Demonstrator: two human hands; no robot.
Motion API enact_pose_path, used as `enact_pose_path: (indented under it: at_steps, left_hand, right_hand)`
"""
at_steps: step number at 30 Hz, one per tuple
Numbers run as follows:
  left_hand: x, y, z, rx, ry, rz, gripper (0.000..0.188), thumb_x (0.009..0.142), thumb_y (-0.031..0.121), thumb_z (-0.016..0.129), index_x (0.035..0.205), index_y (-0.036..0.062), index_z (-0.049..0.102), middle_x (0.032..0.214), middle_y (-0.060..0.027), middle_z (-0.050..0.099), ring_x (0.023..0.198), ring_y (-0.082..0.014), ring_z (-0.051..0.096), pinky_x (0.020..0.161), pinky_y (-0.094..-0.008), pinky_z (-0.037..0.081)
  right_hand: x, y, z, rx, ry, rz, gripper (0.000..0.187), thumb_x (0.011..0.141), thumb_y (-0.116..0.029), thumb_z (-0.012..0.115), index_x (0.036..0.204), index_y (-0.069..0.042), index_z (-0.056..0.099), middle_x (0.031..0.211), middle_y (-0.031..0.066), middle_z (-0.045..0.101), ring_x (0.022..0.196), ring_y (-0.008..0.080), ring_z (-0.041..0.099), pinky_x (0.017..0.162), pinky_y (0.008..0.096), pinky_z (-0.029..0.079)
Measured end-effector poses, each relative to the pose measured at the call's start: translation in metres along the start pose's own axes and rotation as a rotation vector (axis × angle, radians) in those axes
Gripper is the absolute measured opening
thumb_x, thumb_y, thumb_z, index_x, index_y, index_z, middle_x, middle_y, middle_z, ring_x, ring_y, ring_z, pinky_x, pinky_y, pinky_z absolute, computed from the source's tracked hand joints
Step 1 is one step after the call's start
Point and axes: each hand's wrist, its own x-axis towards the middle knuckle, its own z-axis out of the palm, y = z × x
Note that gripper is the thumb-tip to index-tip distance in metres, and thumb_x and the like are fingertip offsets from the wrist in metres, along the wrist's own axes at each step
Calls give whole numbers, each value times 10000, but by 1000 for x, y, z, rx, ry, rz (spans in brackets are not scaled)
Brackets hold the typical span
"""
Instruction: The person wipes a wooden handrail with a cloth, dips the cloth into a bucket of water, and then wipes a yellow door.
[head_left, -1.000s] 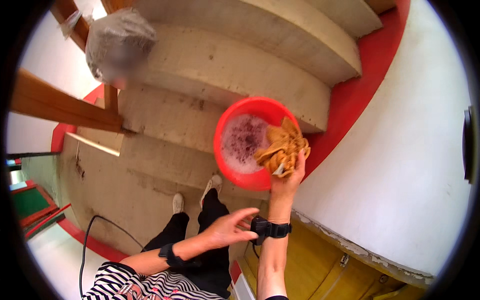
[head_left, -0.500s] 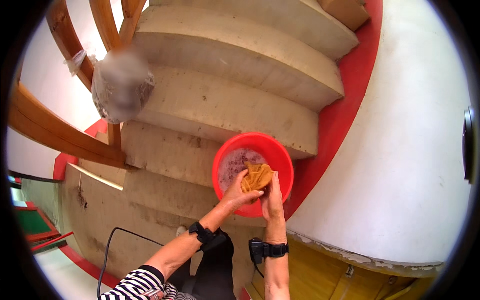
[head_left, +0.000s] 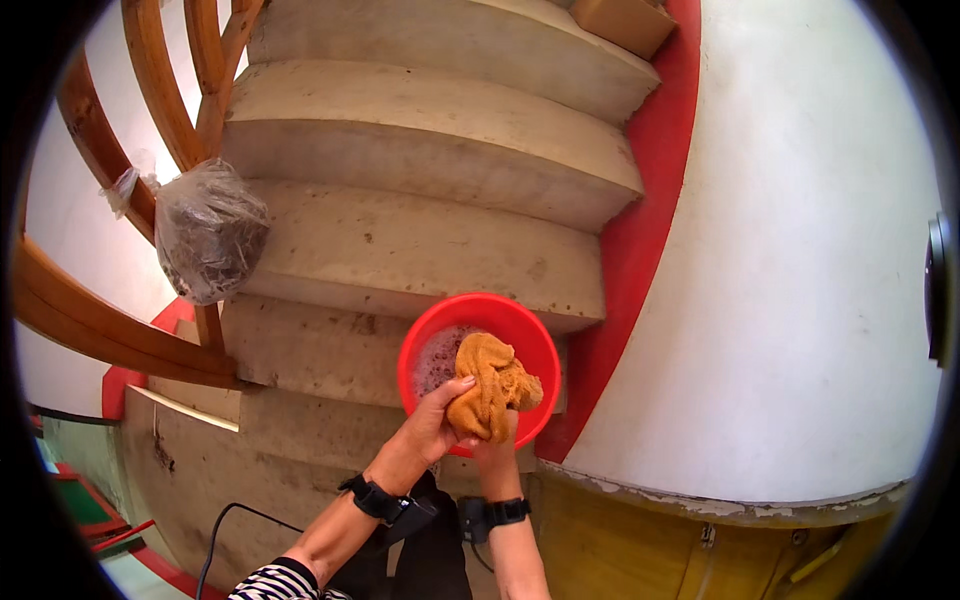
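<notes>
An orange-brown cloth (head_left: 484,385) hangs bunched over a round red bucket (head_left: 408,365), where foamy, bubbly water shows on the left side. My left hand (head_left: 437,418) is closed on the cloth's left edge, thumb on top. From below, my right hand (head_left: 494,452) reaches up against the cloth and grips it; most of its fingers are hidden behind the folds. Black bands (head_left: 374,497) circle both wrists.
The bucket stands on a curved concrete step (head_left: 420,235), with more steps rising beyond. A tied plastic bag (head_left: 208,232) hangs from the wooden railing (head_left: 120,345) at left. A white wall with red trim stands right, a yellow cabinet (head_left: 620,535) below it. A cardboard box (head_left: 625,22) sits higher up.
The cloth has been opened out from a tight bundle and turned, spreading toward the left hand. My right hand has slid lower, behind the cloth. The whole view has shifted slightly.
</notes>
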Motion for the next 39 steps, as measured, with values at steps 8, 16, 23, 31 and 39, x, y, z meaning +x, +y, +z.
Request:
enact_pose_path:
  at_steps: [8, 16, 23, 31, 39]
  left_hand:
    - [10, 0, -37, 27, 96, 61, 429, 868, 352, 491, 1186, 69, 436, 1000, -76, 607, 754, -181, 633, 423, -283, 502]
    - [49, 9, -95, 241, 120, 194, 425, 884, 429, 423, 1183, 128, 454, 1041, -38, 560, 898, -185, 590, 638, -318, 536]
    - [39, 1, -105, 325, 161, 47, 453, 894, 500, 330, 1176, 169, 458, 1008, -14, 580, 801, -174, 602, 385, -279, 431]
    - [38, 1, -56, 276, 146, 62, 550, 884, 525, 370, 1287, 151, 391, 1232, -57, 487, 1101, -235, 497, 817, -413, 454]
    - [-1, 3, -34, 428, -38, 174, 564, 881, 493, 411, 1294, 110, 393, 1294, -62, 441, 1196, -223, 417, 930, -426, 383]
  right_hand:
    - [33, -62, 36, -98, -158, -69, 631, 915, -540, 281, 1242, -18, 416, 1197, 121, 506, 1102, 238, 497, 939, 357, 405]
    - [48, -37, 60, -1410, 7, -851, 394, 647, -361, 702, 941, -108, 635, 1038, 144, 491, 937, 341, 507, 837, 407, 429]
    - [52, -27, 40, -1504, 62, -572, 258, 710, -219, 640, 900, -64, 560, 977, 151, 495, 917, 346, 532, 734, 409, 475]
    - [65, -43, 37, -1197, 262, -557, 404, 748, -176, 607, 1111, -33, 502, 904, 207, 583, 810, 390, 575, 699, 410, 481]
    - [61, -43, 5, -759, 435, -535, 351, 802, -266, 574, 1037, -6, 578, 915, 150, 640, 854, 256, 620, 728, 338, 471]
